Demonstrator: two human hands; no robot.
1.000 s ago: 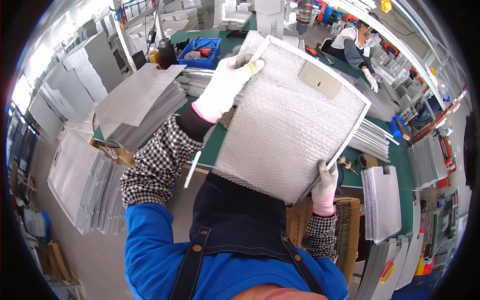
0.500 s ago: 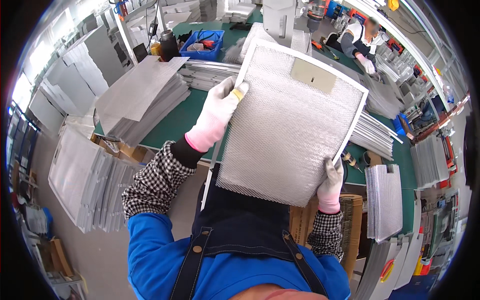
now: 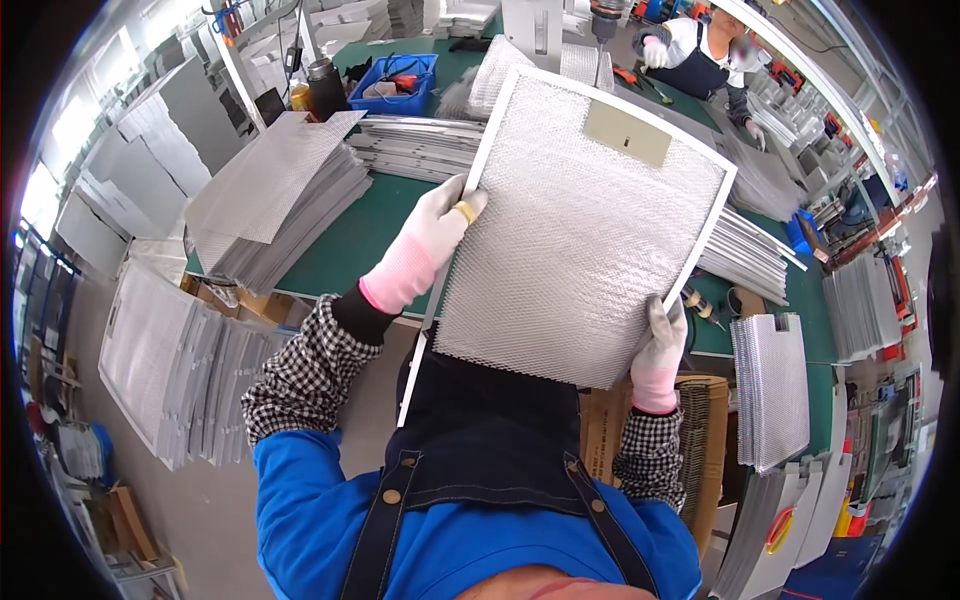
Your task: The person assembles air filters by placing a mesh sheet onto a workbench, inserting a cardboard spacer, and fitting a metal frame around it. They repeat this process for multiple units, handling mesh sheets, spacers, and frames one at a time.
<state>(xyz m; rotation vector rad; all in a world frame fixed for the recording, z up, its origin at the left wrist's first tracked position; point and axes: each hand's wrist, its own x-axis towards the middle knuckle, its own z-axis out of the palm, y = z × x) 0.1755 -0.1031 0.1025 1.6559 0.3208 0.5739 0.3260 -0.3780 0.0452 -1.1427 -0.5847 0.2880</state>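
Note:
I hold a silver mesh filter panel (image 3: 575,240) tilted up in front of me, over the green bench. White metal edging runs along its far edge and both sides, while its near edge shows bare mesh. On the left, the loose end of a strip (image 3: 411,382) sticks out below the mesh. A tan plate (image 3: 627,132) sits at the panel's far edge. My left hand (image 3: 425,240), gloved in white and pink, is closed on the left edge, its thumb on the front. My right hand (image 3: 660,345) grips the lower right edge. Fingers behind the panel are hidden.
Mesh sheets (image 3: 275,200) are stacked on the green bench (image 3: 405,200), beside metal strips (image 3: 420,145) and a blue basket (image 3: 395,85). More strips (image 3: 745,262) and mesh panels (image 3: 770,390) lie right. A cardboard box (image 3: 705,450) stands below; a co-worker (image 3: 700,60) works beyond.
My hands keep the same hold on the panel, which has tipped slightly, its near edge rising in view. The view has shifted a little. The co-worker's hands have moved apart, one raised.

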